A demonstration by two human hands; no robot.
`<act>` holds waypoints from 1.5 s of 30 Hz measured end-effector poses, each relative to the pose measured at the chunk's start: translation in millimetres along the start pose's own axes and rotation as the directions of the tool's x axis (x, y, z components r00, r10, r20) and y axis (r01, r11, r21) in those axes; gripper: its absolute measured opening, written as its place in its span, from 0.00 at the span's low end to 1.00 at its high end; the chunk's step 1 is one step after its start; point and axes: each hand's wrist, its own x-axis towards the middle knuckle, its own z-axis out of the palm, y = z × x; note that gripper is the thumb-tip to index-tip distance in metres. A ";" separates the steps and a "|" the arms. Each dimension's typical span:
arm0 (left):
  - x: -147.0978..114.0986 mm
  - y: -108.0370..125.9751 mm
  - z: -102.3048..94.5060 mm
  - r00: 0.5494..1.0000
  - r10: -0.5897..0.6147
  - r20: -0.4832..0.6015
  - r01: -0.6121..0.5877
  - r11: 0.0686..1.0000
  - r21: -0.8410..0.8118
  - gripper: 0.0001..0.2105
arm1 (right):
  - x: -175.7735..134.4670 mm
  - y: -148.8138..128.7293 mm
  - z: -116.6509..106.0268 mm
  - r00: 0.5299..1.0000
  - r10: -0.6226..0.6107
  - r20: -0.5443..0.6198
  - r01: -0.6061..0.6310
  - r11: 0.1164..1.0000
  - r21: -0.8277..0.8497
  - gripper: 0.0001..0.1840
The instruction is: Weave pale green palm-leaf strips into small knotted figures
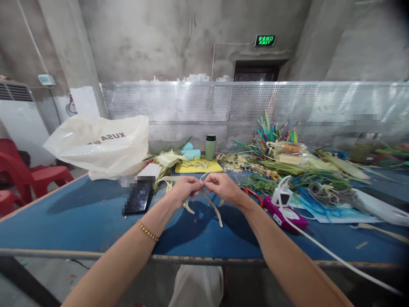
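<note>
My left hand point(184, 190) and my right hand point(223, 187) meet above the middle of the blue table, fingertips nearly touching. Both are closed in a pinch on thin, pale strips that look like dried husk or straw. One tan strip point(213, 206) hangs down from between the fingers toward the table. A shorter, paler strip end point(188, 207) curls below my left hand. The point where the strips meet is mostly hidden by my fingertips. Red-handled scissors point(253, 195) lie just right of my right wrist.
A phone point(139, 196) and a large white plastic bag point(102, 143) are on the left. Behind my hands stand a green bottle point(210, 147) and a yellow sheet point(198, 166). To the right lie a purple power strip point(289, 218) with a white cable, green cords point(262, 183) and coloured strips point(275, 134).
</note>
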 end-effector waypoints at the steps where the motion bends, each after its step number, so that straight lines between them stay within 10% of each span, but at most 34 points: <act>1: 0.3 -0.1 -1.3 1.000 -0.010 0.014 0.010 1.000 -0.017 0.13 | 0.0 0.4 -1.2 1.000 -0.007 -0.009 0.006 0.999 -0.034 0.09; 13: -3.2 11.5 -2.5 0.985 -0.096 0.146 0.121 0.977 -0.178 0.17 | -3.1 -8.9 -12.8 1.000 -0.024 0.018 0.022 0.996 0.082 0.08; 45: -6.1 11.3 -2.3 0.994 0.067 0.090 -0.060 0.995 -0.077 0.12 | 0.8 -9.5 -14.7 0.985 -0.168 -0.041 0.164 0.982 -0.094 0.08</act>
